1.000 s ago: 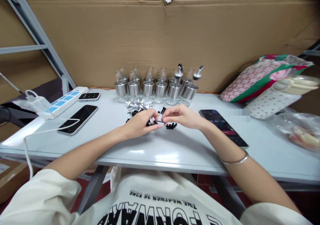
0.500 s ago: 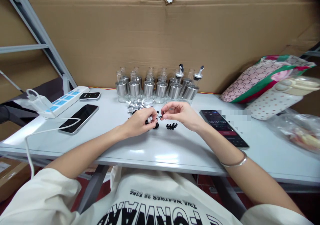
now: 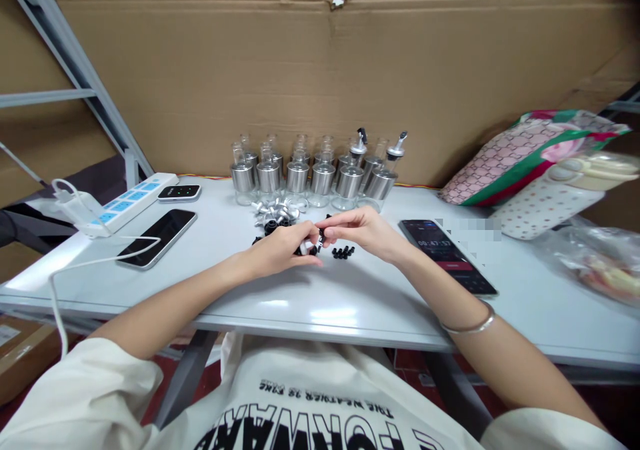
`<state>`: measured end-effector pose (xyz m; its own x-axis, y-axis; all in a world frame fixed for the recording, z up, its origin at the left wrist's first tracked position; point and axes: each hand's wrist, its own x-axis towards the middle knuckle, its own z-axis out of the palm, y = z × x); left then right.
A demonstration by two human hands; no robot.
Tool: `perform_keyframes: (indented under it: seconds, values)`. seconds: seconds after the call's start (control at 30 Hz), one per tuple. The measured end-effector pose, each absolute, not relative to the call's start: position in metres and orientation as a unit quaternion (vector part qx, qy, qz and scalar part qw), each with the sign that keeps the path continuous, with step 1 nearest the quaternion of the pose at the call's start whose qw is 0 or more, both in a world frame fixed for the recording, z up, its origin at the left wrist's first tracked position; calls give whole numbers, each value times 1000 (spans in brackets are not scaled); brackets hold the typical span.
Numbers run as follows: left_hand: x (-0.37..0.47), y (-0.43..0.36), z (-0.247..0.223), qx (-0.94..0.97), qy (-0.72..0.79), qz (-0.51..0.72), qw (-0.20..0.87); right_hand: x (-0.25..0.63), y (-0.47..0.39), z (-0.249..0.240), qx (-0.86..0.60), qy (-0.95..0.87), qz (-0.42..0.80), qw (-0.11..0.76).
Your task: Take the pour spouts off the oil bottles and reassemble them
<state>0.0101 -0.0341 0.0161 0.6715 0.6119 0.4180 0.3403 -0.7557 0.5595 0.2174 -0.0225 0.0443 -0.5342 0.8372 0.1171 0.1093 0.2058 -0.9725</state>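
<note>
My left hand [image 3: 286,247] is closed around a silver pourer spout [image 3: 304,247], which the fingers mostly cover. My right hand [image 3: 364,233] meets it from the other side, thumb and fingers pinching a small black part [image 3: 321,235] against the spout's end. Just below the right hand lies a cluster of small black caps [image 3: 343,253]. Beyond the left hand is a heap of silver spout pieces [image 3: 277,210], with black stoppers [image 3: 273,226] beside it, partly hidden by that hand.
Glass bottles with steel sleeves [image 3: 298,177] stand in two rows at the back; two carry pourers [image 3: 397,147]. A phone with a timer [image 3: 447,257] lies at right, another phone [image 3: 159,238] and a power strip [image 3: 133,203] at left. A spotted bottle [image 3: 550,200] lies far right.
My hands have come together; the right hand has pressed its black part up to the spout. The left thumb is now stretched out more along the table side.
</note>
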Motion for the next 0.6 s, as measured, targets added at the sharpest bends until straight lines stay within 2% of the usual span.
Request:
perform_keyframes:
  seconds: [0.17,0.6]
  values:
    - [10,-35,15,888,281,300,207,218,-22,45,-340,-707,522,335]
    - [8,-33,12,904,290,315,9,218,-22,44,-337,-720,501,341]
